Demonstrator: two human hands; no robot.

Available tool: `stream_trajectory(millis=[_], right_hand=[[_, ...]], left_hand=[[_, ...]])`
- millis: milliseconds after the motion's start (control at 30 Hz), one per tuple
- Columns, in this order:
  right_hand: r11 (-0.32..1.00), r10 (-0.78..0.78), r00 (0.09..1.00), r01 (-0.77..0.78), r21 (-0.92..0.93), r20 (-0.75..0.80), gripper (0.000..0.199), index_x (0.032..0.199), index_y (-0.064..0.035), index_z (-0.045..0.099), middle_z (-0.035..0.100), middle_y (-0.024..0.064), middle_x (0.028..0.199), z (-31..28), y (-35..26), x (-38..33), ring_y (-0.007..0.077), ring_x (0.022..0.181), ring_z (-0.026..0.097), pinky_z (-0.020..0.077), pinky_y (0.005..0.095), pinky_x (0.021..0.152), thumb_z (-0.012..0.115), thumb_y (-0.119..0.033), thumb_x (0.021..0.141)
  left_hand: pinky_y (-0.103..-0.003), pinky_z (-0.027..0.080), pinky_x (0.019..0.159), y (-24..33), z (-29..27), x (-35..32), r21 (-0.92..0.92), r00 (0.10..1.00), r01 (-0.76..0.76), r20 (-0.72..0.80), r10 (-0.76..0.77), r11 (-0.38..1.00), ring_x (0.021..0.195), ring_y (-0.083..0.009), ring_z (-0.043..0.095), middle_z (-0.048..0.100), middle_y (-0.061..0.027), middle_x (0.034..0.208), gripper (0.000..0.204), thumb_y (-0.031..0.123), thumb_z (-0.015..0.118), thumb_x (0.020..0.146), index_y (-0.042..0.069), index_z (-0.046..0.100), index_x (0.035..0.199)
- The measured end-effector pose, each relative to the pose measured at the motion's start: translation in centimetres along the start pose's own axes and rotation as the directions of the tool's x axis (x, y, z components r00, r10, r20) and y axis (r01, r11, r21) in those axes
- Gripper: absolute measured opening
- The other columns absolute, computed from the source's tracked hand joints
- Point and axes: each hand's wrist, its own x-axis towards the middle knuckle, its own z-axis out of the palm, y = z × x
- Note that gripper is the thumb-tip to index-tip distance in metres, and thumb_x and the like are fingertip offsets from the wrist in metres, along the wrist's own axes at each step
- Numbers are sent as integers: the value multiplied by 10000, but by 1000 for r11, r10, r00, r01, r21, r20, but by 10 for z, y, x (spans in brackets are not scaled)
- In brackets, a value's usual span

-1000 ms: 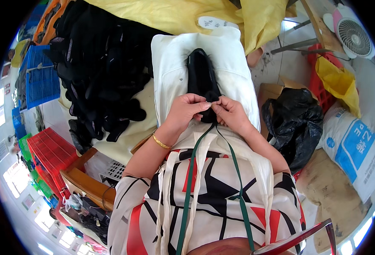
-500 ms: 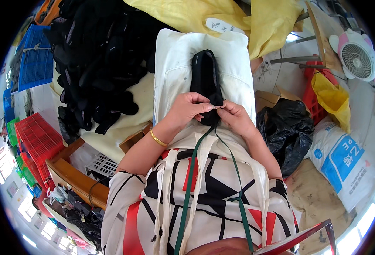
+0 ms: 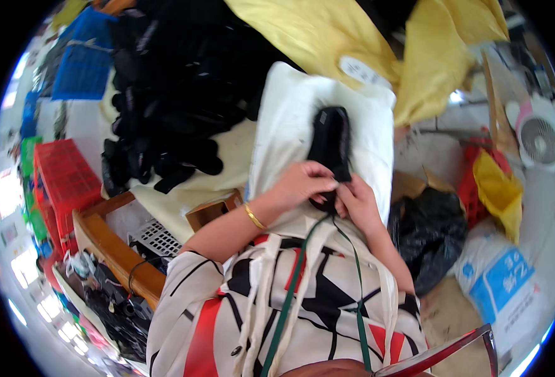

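A slim black cloth shoe (image 3: 331, 141) lies lengthwise on a white cloth-covered pad (image 3: 283, 119) before me. At its near end my left hand (image 3: 305, 184) is closed in a pinch, thumb against fingers. My right hand (image 3: 357, 202) sits just right of it, fingers closed at the shoe's edge. Whatever lies between the fingertips is too small and blurred to make out. Green cords (image 3: 288, 301) run from below the shoe down my front, over the patterned clothing.
A large heap of black shoes (image 3: 177, 94) lies at the left, near a wooden drawer (image 3: 104, 242) and red crates (image 3: 70, 185). To the right are a black plastic bag (image 3: 431, 235), a white-and-blue sack (image 3: 497, 279) and a fan (image 3: 540, 138). Yellow sheeting (image 3: 321, 31) covers the far side.
The whole view has shifted, so the scene sits lower and further right. Both hands stay at the shoe's near end; my right fingers now point more downward beside it.
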Motion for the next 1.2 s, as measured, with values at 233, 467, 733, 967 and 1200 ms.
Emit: stream_trajectory(millis=[233,467,733,967,1200], right_hand=[[991,-117,993,119,69,-29,172,1124,-77,521,555,-11,658,8,10,-2,56,523,500,426,195,480,561,-191,1003],[994,-107,984,107,-3,-141,190,1147,-85,530,498,-23,586,17,-11,3,49,443,430,327,202,399,555,-201,999],[654,-592,802,423,-627,-77,214,996,-55,665,641,107,802,-3,-42,-7,227,751,629,510,317,647,728,-198,849],[284,-823,548,625,-727,148,119,867,-37,646,633,107,827,3,-32,1,260,744,611,497,340,613,710,-136,853],[946,-206,978,206,250,-26,241,984,-82,514,644,47,833,-10,-50,-9,113,573,580,457,224,523,470,-307,1057]], left_hand=[[-214,497,575,-9,7,-10,-36,993,-116,-42,115,993,683,-80,585,648,-20,853,197,175,716,890,25,652,1000],[-211,477,552,-1,13,-7,171,987,-153,-12,157,973,605,-65,562,657,-22,778,167,154,720,872,15,682,958],[-300,499,732,-10,10,-9,379,920,-353,-23,391,855,794,-156,612,654,-60,843,200,147,707,855,3,660,986],[-287,483,732,-15,10,-10,596,845,-454,53,532,662,829,-155,612,662,-60,853,142,78,731,832,8,686,948],[-316,502,680,-12,10,-16,675,760,-557,181,624,483,770,-238,630,659,-91,841,135,73,748,817,44,702,941]])
